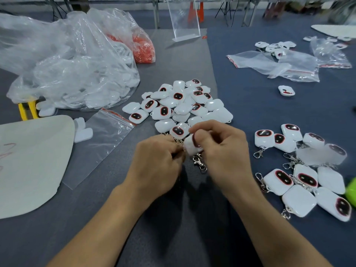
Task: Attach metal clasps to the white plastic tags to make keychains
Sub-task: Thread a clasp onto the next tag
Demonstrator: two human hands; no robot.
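From the head view I saw a table [173, 237] covered in matte, felt-like grey-blue cloth. Metal legs and a clear acrylic stand [184, 20] stood at the far side of the room. The right hand [223, 151] had its fingers curled round a white tag [190, 147], a smooth rounded square of glossy plastic. The left hand [159, 162] was clenched just beside it, fingertips pinching at the top of a shiny metal clasp [199, 162] that hung below the tag; the contact itself was hidden. Beyond the fingertips lay a pile of tags [179, 105], many with dark red-rimmed ovals. Outward from the right fingers lay finished keychains [300, 170]. Outward from the left fingers lay a flat zip bag [104, 139] and, farther off, a crinkled clear sack [73, 60]
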